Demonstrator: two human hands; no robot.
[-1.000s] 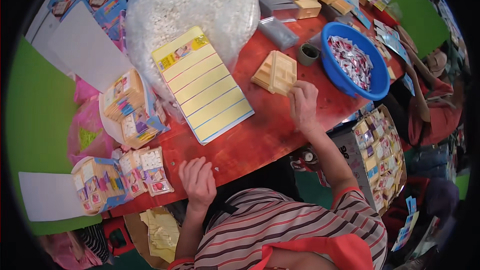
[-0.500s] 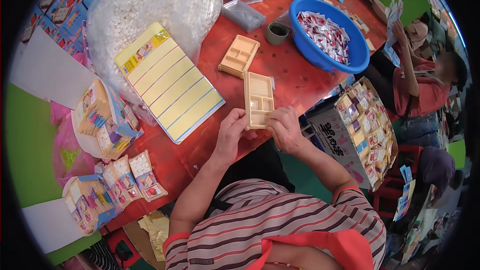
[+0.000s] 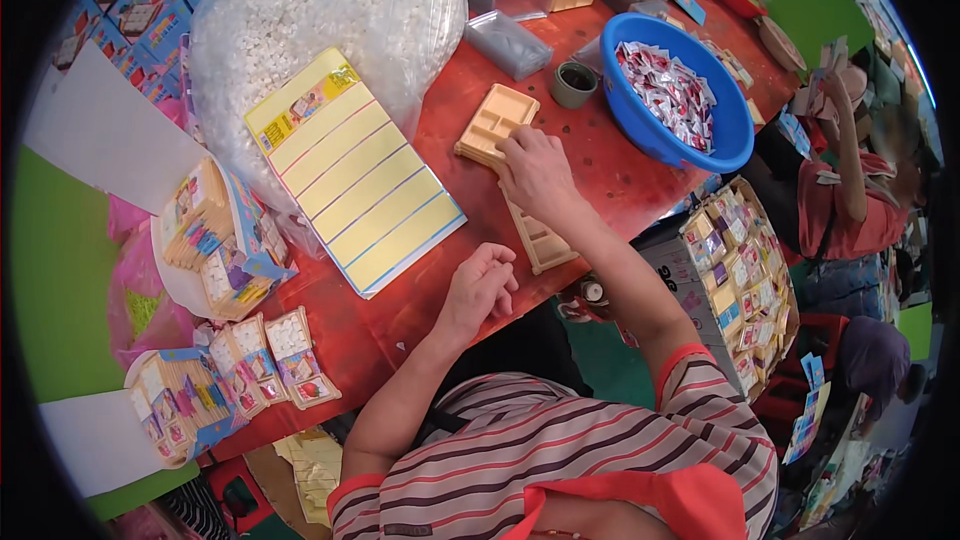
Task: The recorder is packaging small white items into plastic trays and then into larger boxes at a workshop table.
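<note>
My right hand reaches over a small stack of beige compartment trays, its fingers closed at the stack's near right corner. Another beige compartment tray lies on the red table under my right wrist, partly covered by the hand and forearm. Near the table's front edge, my left hand is empty, with loosely bent fingers a little apart. To its left lies a stack of yellow printed cards with ruled strips.
A large clear bag of white pieces stands at the back left. Filled trays sit at the left edge. A blue basin of small packets and a dark cup stand to the right, beyond a carton of filled trays. A co-worker sits far right.
The tray that both hands held now lies on the table. My right hand has moved away to the tray stack; my left hand has let go and stays near the edge.
</note>
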